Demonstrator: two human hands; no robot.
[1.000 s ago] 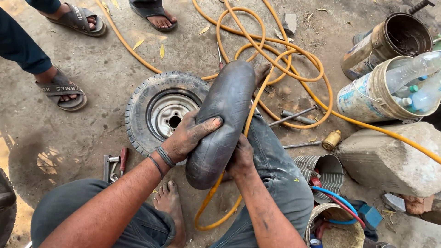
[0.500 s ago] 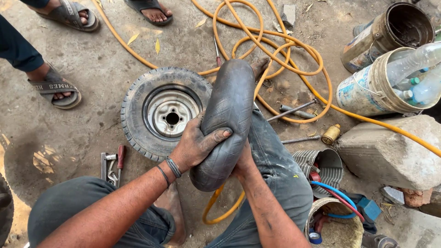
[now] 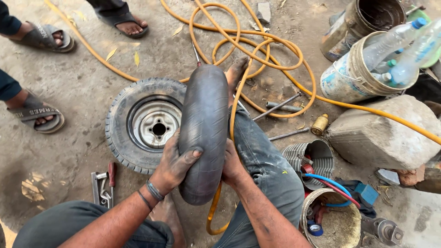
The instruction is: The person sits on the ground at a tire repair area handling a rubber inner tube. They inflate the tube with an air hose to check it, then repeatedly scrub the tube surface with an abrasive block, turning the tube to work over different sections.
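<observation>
A black, inflated inner tube (image 3: 203, 124) stands on edge between my knees. My left hand (image 3: 173, 166) presses its left side near the bottom, thumb laid across the rubber. On the tube's right side, my right hand (image 3: 233, 166) grips it, partly hidden behind it. A small tyre on a grey steel rim (image 3: 146, 124) lies flat on the dirt just left of the tube. An orange air hose (image 3: 257, 50) loops over the ground behind and runs down along the tube's right edge.
Other people's sandalled feet (image 3: 36, 115) stand at the left and top. Pliers and a red-handled tool (image 3: 104, 183) lie by my left knee. Buckets with plastic bottles (image 3: 367, 69), a stone block (image 3: 381, 133), metal rods (image 3: 280, 108) and tins of tools (image 3: 321, 216) crowd the right.
The tube has been turned more upright and drawn slightly toward me. My left hand has slid lower on its left side. The view has shifted a little.
</observation>
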